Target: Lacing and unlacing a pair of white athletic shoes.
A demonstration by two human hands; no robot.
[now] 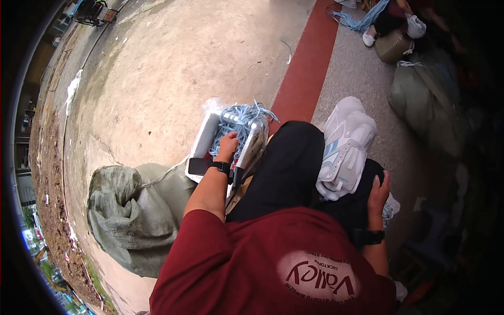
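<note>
To my left stands a white foam box (206, 131) holding a tangle of light blue shoelaces (244, 116). My left hand (229, 146) reaches in among the laces, its fingers closed on some of them. White sneakers (349, 144) with light blue trim lie across my right thigh, one against the other, and their eyelets show no laces. Beside that knee, my right hand (377, 195) rests against my trousers with its fingers stretched out, apart from the shoes. A dark phone-like object (199, 166) sits on the near edge of the box.
A grey-green woven sack (139, 218) slumps on the ground at my left, with a white cord running toward the box. More full sacks (422, 97) stand at the right. Beyond them sits another person, near a bundle of blue laces (362, 20). A red stripe (304, 68) crosses the pavement.
</note>
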